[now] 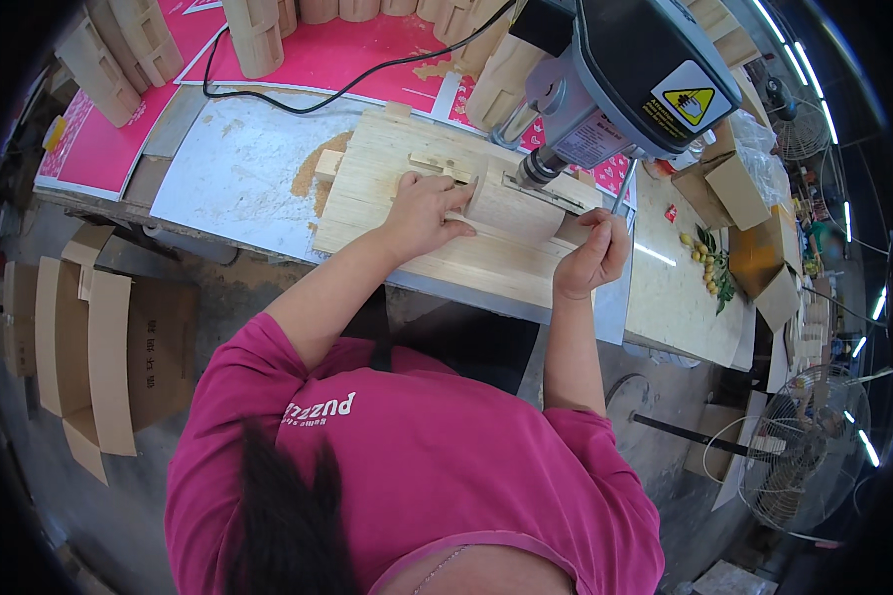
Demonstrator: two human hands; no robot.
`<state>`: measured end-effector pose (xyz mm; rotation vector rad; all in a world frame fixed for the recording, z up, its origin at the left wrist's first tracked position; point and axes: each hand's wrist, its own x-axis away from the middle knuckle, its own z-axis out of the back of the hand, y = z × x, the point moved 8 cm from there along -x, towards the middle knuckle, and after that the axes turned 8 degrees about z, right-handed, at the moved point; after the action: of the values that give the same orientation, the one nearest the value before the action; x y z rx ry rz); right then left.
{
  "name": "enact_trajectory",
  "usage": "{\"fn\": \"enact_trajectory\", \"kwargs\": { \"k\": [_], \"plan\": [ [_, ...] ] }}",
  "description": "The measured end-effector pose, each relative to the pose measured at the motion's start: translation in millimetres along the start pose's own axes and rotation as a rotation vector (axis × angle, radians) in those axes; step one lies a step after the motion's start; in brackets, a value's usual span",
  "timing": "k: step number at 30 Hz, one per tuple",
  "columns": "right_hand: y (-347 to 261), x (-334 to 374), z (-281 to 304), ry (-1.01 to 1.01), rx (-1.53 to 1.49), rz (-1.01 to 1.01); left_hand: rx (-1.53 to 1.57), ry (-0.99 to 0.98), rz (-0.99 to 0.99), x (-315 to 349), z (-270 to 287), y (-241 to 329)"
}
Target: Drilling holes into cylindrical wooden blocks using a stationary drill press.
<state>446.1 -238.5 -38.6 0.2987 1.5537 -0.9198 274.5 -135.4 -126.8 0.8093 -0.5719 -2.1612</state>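
Observation:
A pale, rounded wooden block (514, 205) lies on a flat wooden board (362, 198) beneath the drill press (605, 99). The drill chuck (534, 171) sits right over the block, beside a narrow metal strip (558, 200); the drill's tip is hidden. My left hand (425, 213) grips the block's left end, thumb on the near side and fingers on the far side, close to small wooden stop pieces (437, 162). At the block's right end my right hand (595, 256) is closed in a pinch. What its fingertips hold is too small to name. Just beyond it slants the metal lever (624, 186).
Several carved wooden pieces (253, 40) stand along the table's far side. A black cable (367, 71) crosses behind the board, near sawdust (313, 164). Small yellow fruit (706, 263) and an open carton (729, 183) lie right. Cardboard boxes (109, 347) and a fan (804, 451) flank me.

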Motion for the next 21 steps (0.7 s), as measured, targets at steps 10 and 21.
{"fn": "enact_trajectory", "kwargs": {
  "k": [10,21],
  "plan": [
    [-31.0,-140.1,2.0,-0.064,0.291,-0.051,-0.03,-0.001,0.044,8.9,2.0,-7.6],
    [60.0,-123.1,1.6,-0.332,0.12,-0.448,0.076,-0.059,0.166,0.2,1.8,-6.5]
  ]
}}
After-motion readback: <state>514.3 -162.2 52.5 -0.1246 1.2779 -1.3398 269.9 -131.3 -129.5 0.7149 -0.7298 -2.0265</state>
